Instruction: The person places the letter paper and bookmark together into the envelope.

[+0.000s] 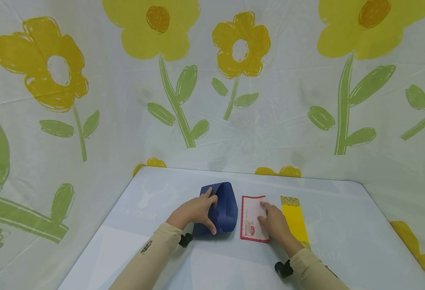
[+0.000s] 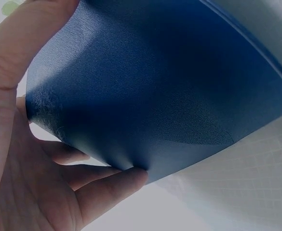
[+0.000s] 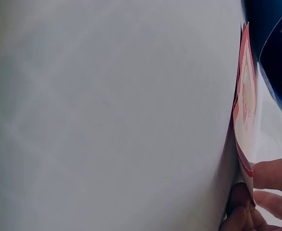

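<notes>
A dark blue envelope point(image 1: 228, 207) lies at the table's middle, its mouth gaping toward the right. My left hand point(image 1: 198, 209) grips it across its width. In the left wrist view the thumb is at one edge of the blue envelope point(image 2: 131, 86) and the fingers press the other. Just right of it is a pale card point(image 1: 250, 219) with a red border and small printed pictures. My right hand point(image 1: 276, 223) pinches the card's right edge. In the right wrist view the card point(image 3: 247, 96) is seen nearly edge-on, with the thumb and fingers at its near end.
A yellow strip point(image 1: 295, 219) with gold patterned ends lies right of the card, partly behind the right hand and wrist. The pale table point(image 1: 227, 262) ends at a flower-printed curtain point(image 1: 278, 121) at the back and sides.
</notes>
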The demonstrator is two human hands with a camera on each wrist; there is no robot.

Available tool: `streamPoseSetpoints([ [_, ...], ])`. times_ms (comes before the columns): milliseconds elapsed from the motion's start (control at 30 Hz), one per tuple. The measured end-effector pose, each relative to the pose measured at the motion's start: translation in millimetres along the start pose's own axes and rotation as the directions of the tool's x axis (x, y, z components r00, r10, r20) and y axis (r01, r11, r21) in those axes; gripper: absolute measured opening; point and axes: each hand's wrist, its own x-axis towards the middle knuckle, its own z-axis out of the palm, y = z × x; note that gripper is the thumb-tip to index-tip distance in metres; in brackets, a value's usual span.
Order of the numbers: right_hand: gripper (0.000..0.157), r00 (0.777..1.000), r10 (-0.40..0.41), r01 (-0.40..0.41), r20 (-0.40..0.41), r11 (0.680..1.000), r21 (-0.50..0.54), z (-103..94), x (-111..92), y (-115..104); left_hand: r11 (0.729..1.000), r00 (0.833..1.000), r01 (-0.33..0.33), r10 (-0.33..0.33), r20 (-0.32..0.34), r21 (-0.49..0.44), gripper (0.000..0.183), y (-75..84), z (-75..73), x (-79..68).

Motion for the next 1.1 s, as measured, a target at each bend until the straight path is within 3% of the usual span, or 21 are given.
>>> streamPoseSetpoints([
  [267,0.056,0.999,-0.027,0.027,-0.024,1.000,-0.001,-0.9,-0.7,1.2,1.000,1.000,-0.002,0.002,0.001,0.007,0.078,0.2,0.1,-0.4],
  [1100,0.050,0.998,0.018,-0.016,-0.052,0.999,0.038,-1.0,2.1,2.1,1.000,1.000,0.009,-0.009,0.006,-0.006,0.078,2.1,-1.9,-1.4],
])
